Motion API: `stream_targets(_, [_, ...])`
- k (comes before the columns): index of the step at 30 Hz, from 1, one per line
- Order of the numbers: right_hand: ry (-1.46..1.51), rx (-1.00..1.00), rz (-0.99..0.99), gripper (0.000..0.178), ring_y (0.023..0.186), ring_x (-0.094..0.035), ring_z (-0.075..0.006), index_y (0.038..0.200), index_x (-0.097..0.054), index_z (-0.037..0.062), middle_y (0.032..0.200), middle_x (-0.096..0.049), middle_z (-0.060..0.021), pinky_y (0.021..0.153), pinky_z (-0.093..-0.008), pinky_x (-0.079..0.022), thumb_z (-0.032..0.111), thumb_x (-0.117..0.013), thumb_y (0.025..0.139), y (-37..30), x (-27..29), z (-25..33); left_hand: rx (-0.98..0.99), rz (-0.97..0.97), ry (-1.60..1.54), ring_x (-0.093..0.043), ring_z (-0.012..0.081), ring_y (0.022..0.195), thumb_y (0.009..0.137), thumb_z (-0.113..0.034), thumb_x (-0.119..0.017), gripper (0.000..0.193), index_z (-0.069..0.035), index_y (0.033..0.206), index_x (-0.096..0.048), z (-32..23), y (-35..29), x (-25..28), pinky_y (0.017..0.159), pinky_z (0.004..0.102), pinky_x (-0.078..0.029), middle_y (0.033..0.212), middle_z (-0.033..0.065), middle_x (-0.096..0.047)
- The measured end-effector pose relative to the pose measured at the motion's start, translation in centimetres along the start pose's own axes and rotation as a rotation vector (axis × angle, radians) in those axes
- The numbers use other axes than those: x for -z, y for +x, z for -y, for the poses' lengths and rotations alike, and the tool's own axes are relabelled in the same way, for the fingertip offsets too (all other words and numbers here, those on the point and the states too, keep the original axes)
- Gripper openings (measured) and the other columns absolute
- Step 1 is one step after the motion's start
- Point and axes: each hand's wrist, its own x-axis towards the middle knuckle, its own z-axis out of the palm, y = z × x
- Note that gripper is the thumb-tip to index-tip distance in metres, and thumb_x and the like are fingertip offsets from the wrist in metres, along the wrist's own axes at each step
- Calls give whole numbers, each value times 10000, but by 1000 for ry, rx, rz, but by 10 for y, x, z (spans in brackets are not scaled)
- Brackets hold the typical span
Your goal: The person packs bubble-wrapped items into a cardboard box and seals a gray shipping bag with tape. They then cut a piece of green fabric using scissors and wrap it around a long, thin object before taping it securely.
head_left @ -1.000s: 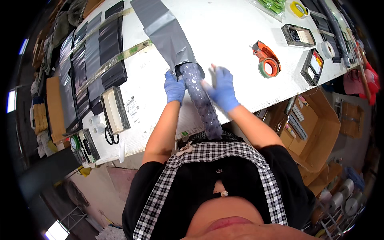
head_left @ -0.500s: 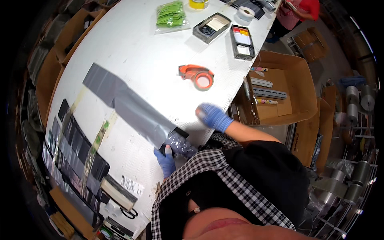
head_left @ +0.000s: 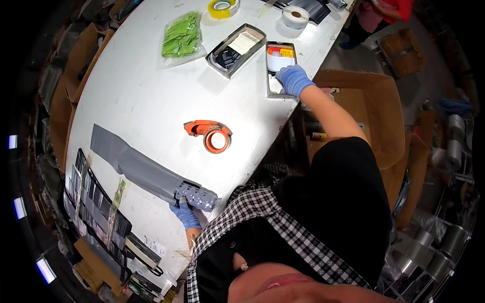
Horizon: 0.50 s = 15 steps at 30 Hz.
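Grey plastic mailer bag (head_left: 136,166) lies flat near the white table's (head_left: 141,86) front edge, likely light, limp and slick, best gripped at its stuffed, speckled end (head_left: 196,197). Left hand (head_left: 185,214) clasps that end; right hand (head_left: 294,79) reaches, fingers curled, into a metal tray (head_left: 270,50), apparently holding nothing.

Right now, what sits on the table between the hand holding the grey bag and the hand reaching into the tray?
In the head view, an orange tape dispenser lies between the left hand on the grey bag and the right hand at the tray; otherwise bare white tabletop.

white table (head_left: 151,96) | orange tape dispenser (head_left: 209,135) | grey bag (head_left: 136,166) | green packets (head_left: 181,34) | two trays (head_left: 236,43)
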Motion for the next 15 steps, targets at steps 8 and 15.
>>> stream_targets(8, [170,15,-66,239,902,-663,-301,967,-697,102,937,-683,-120,784,-410,-521,263,-632,803,-14,8,5,1,-73,2,-539,332,1119,868,-164,-605,651,-105,1419,-264,-15,-22,5,920,468,-506,1315,181,-467])
stream_targets(15, [264,17,-128,231,878,-640,-351,1020,-696,111,855,-663,-174,803,-442,-509,238,-564,880,-3,-19,-6,-96,-54,-19,-562,297,1047,834,-216,-684,688,-86,1387,-296,1,-15,19,860,431,-531,1271,162,-493])
